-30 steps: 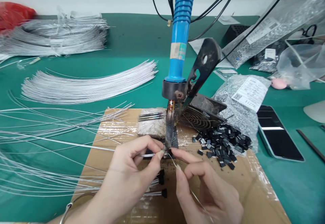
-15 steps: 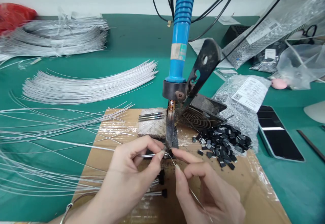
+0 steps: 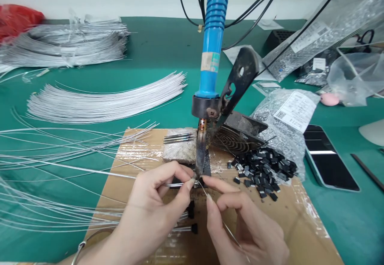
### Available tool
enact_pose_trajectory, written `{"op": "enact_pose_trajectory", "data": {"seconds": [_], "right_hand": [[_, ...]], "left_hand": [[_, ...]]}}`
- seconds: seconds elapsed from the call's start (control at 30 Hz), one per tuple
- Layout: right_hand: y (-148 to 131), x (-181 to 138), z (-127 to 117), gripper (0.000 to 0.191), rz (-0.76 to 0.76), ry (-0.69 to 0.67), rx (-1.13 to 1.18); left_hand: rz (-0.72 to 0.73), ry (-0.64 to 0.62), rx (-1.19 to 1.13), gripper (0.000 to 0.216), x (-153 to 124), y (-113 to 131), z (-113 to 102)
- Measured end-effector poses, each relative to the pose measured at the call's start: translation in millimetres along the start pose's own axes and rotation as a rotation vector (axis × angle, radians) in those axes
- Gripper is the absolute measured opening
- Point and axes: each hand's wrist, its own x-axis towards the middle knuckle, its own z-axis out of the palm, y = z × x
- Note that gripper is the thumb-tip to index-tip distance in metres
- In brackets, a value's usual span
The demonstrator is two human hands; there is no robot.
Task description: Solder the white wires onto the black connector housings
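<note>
A soldering iron with a blue handle hangs tip-down in a black clamp bracket. My left hand is closed on white wires, their ends pinched between thumb and forefinger right by the iron's tip. From the right, my right hand pinches a thin strand of solder wire, its end touching or very near the tip. The exact joint there is too small to make out. Below the left fingers lie wires with black end pieces on the cardboard.
A pile of small black pieces lies right of the iron, beside a phone and a bubble-wrap bag. Metal sticks rest on a pale block. Bundled white wires spread over the left side.
The iron's handle and its bracket have tilted very slightly to the left. Both hands keep nearly the same place and grip.
</note>
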Motion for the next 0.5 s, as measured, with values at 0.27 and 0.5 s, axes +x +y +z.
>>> {"op": "enact_pose_trajectory", "data": {"seconds": [0.27, 0.5], "right_hand": [[-1.4, 2.4, -3.5, 0.021, -0.005, -0.032, -0.023], [0.2, 2.8, -2.7, 0.022, -0.01, -0.033, -0.004]], "left_hand": [[0.05, 0.02, -0.009, 0.015, 1.3, -4.4, 0.7], [0.078, 0.034, 0.001, 0.017, 2.6, -5.6, 1.4]]}}
